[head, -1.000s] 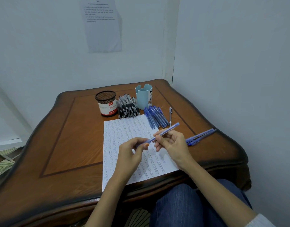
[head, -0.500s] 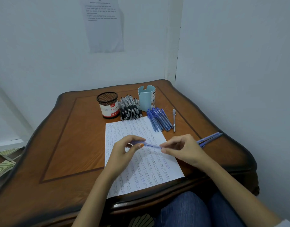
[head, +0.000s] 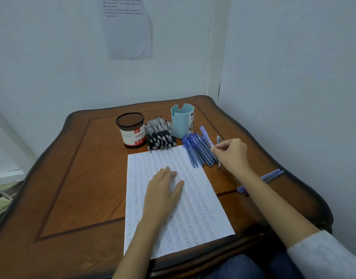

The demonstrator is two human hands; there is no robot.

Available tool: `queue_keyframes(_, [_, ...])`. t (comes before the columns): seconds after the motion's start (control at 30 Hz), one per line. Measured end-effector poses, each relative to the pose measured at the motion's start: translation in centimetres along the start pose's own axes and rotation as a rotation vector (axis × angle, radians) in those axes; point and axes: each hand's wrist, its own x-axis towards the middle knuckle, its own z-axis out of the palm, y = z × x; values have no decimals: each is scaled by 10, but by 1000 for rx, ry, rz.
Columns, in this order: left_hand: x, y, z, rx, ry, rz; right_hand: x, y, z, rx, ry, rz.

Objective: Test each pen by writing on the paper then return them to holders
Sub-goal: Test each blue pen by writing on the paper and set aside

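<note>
My right hand [head: 231,153] pinches a light blue pen [head: 205,135] that tilts up over the row of blue pens [head: 199,151]. My left hand [head: 164,190] rests flat, fingers straight, on the sheet of paper [head: 195,208] covered in written lines. Behind the paper stand a black mesh holder [head: 130,129] with a red and white label and a pale blue holder [head: 182,120]. A pile of black pens [head: 160,135] lies between the two holders.
A single white pen [head: 218,140] lies right of the blue row, partly behind my right hand. Two more blue pens [head: 271,175] lie near the right table edge, crossed by my forearm. Walls close in behind and to the right of the wooden table [head: 76,178].
Both hands held the pen over the paper before. Now my left hand has let go and lies flat on the paper, and my right hand has carried the pen back to the blue row.
</note>
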Motion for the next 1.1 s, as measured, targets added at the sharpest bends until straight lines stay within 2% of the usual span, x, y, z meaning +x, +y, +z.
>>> queue_keyframes(0.23, [2, -3, 2, 3, 33, 17, 32, 10, 26, -159, -37, 105])
queue_keyframes(0.37, [3, -5, 2, 14, 34, 22, 31, 13, 26, -203, -70, 76])
queue_keyframes(0.5, [3, -6, 3, 28, 49, 53, 21, 14, 9, -137, -59, 6])
queue_keyframes(0.67, [0, 3, 4, 94, 95, 130, 6, 15, -19, -103, -213, -69])
queue_keyframes(0.83, [0, 8, 4, 182, 103, 193, -8, 13, -49, -132, -295, -111])
queue_keyframes(1.0, [4, 17, 2, 242, 36, 121, -17, 22, -83, -243, -447, -121])
queue_keyframes(1.1, [6, 29, 1, 248, -16, 161, -23, 30, -96, -333, -543, -129])
